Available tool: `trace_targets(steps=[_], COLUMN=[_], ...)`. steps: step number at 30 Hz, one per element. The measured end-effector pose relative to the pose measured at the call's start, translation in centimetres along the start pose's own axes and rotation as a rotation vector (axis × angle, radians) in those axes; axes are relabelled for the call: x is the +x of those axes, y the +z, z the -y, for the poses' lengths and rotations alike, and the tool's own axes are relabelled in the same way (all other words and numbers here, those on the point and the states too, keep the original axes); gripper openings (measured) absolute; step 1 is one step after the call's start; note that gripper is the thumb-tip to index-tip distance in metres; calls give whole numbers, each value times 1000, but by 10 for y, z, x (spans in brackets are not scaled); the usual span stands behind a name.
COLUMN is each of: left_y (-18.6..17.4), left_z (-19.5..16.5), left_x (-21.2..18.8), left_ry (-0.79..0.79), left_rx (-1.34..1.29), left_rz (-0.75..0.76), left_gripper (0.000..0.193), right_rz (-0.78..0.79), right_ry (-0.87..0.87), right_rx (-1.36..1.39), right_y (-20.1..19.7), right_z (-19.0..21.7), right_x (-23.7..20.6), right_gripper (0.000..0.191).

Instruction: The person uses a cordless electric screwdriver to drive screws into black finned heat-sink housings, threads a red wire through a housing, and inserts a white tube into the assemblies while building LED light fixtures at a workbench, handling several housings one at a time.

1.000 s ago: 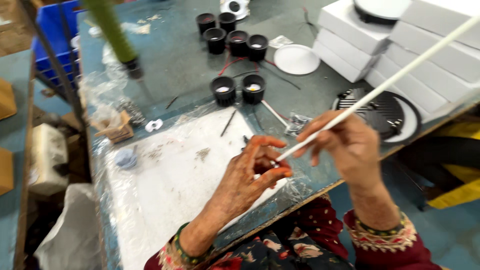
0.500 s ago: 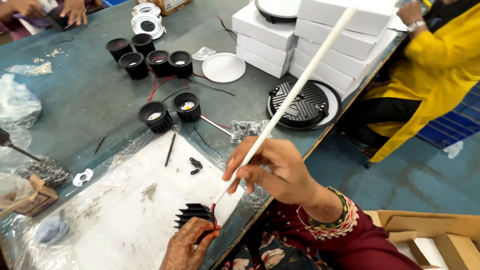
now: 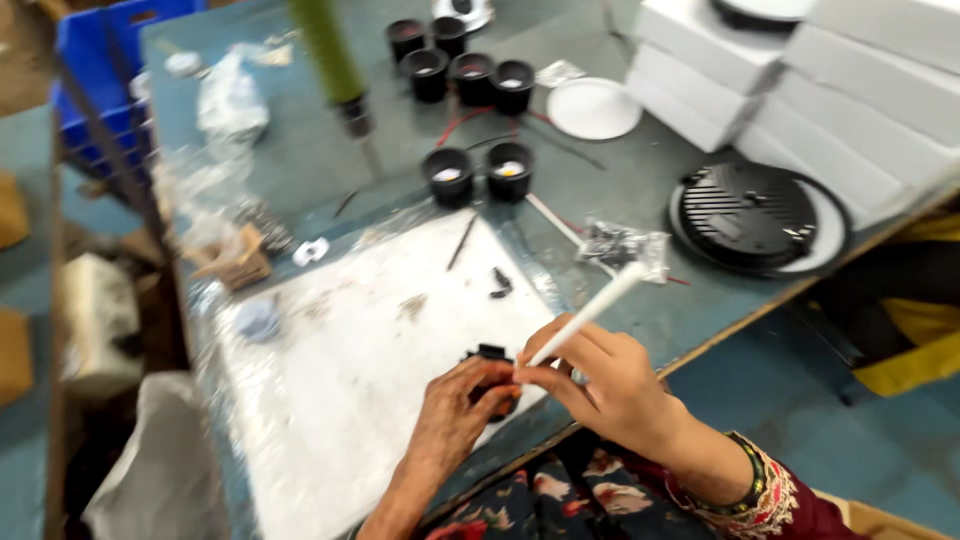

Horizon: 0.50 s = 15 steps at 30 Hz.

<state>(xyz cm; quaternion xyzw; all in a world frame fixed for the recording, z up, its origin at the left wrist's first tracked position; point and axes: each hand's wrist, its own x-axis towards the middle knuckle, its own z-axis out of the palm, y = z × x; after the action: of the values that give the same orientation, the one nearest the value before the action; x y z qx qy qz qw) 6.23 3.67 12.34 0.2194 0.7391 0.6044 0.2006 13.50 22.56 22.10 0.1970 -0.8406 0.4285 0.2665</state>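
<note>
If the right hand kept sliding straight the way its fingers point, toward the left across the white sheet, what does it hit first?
The small black finned part, right at the right hand's fingertips and gripped by the left hand. The two hands already nearly touch around it, though blur hides the exact contact.

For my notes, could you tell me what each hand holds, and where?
Right hand grips white rod near its lower end; left hand holds small black finned part around its sides.
</note>
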Motion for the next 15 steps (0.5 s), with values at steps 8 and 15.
trace_targets(steps=[8, 15], left_y=[-12, -12], left_z=[2, 9], left_x=[-13, -15], left_ry=[173, 173], left_rx=[196, 427], left_rz=[-27, -97], left_gripper=[39, 16], right_rz=[21, 17], right_ry=[187, 237], right_rx=[117, 173], right_y=[33, 27], right_z=[-30, -30], right_x=[-21, -25], right_gripper=[12, 13])
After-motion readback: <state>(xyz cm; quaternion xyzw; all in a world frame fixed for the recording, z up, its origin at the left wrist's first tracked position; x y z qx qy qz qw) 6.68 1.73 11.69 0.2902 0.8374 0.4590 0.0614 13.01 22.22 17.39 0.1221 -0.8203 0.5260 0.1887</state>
